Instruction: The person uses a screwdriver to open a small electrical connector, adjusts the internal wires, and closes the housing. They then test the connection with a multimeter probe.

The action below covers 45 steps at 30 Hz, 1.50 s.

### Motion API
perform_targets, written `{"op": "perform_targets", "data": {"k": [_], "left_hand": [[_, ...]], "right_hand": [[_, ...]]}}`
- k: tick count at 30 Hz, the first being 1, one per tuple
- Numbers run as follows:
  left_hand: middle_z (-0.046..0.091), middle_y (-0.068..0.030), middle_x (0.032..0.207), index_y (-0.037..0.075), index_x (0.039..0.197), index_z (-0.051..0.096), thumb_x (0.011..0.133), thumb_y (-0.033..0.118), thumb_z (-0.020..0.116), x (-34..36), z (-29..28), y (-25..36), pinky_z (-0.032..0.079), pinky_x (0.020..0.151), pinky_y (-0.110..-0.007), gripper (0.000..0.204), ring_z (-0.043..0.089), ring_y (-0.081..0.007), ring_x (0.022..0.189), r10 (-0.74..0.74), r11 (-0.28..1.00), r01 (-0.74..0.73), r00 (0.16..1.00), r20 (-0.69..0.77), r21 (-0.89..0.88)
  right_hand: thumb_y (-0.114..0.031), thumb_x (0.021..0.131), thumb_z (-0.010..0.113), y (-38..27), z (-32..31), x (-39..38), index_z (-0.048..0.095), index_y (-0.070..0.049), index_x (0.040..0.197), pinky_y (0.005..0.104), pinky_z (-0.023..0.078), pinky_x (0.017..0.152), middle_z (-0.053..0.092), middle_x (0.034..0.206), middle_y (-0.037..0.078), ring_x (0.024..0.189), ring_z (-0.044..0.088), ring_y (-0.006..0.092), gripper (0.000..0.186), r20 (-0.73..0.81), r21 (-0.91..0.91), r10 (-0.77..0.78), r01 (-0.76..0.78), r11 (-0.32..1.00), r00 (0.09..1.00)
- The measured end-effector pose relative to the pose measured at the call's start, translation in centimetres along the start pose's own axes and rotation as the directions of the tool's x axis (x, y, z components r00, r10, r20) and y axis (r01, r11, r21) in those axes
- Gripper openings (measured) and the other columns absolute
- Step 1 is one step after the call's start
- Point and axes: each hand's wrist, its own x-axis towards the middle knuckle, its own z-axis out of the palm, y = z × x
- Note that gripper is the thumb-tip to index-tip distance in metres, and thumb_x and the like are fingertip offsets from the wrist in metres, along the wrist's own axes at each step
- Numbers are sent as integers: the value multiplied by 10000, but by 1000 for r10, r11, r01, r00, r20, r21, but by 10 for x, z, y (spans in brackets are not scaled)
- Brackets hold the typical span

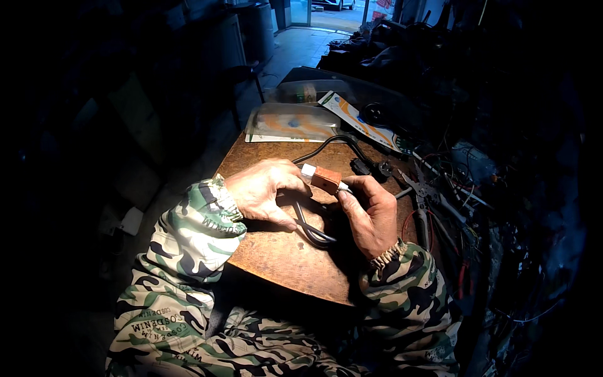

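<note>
My right hand (375,217) pinches a brown block-shaped plug connector (326,181) at its cord end, between thumb and forefinger. A white piece (308,170) sticks out of the connector's far-left end. Close by that white piece is my left hand (259,188), its thumb and fingers apart; its fingertips are partly hidden, and I see nothing gripped in them. A black power cord (317,235) loops on the wooden table (295,270) between both hands. Another stretch of it arches behind them, near a black plug (384,168).
Clear plastic packaging (292,119) and a printed card (352,118) lie on the table's far side. Pliers (430,195) and tangled wires (468,188) crowd the right. Beyond the table, a tiled floor (298,47) leads to a bright doorway.
</note>
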Motion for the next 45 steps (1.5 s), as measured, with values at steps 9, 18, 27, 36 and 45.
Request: {"op": "perform_targets", "data": {"k": [9, 18, 27, 36, 45], "left_hand": [[712, -129, 1030, -13, 988, 712, 646, 238, 930, 2, 1, 3, 559, 849, -375, 477, 696, -271, 955, -98, 994, 92, 990, -99, -66], [678, -133, 1161, 19, 1284, 606, 706, 103, 894, 6, 6, 13, 542, 910, -336, 651, 666, -219, 1062, -88, 989, 54, 962, -257, -136], [707, -103, 999, 23, 982, 697, 738, 38, 828, 0, 6, 13, 543, 793, -321, 277, 695, -202, 903, -161, 979, 142, 978, -131, -143], [696, -71, 989, -15, 1075, 659, 834, -7, 762, -4, 9, 23, 534, 828, -283, 262, 671, -135, 925, -345, 859, 253, 928, -139, -445], [669, -95, 1014, -12, 1137, 600, 844, 111, 775, 27, 10, 35, 573, 817, -288, 363, 683, -185, 958, -539, 409, 56, 821, -191, -911]], "right_hand": [[-47, 852, 685, -7, -2, -1, 632, 38, 992, 385, 538, 667, 683, 867, 198, 778, 703, 313, 172, 23, -159, -84, 86, 984, 996], [-97, 886, 678, -4, 2, -1, 631, 28, 963, 396, 526, 650, 662, 835, 194, 730, 682, 322, 155, -5, -118, -143, 142, 983, 990], [-109, 841, 701, 30, -52, 32, 644, 34, 1035, 448, 541, 767, 669, 940, 206, 845, 673, 345, 248, -349, -495, -69, -121, 860, 935], [-109, 785, 727, 39, -52, 31, 628, 43, 1117, 474, 489, 863, 643, 1005, 227, 969, 607, 403, 378, -257, -703, -189, -49, 710, 948], [-130, 794, 712, 33, -39, 31, 661, 17, 1093, 459, 485, 887, 660, 997, 215, 955, 604, 388, 337, -197, -745, -200, -14, 667, 960]]}}
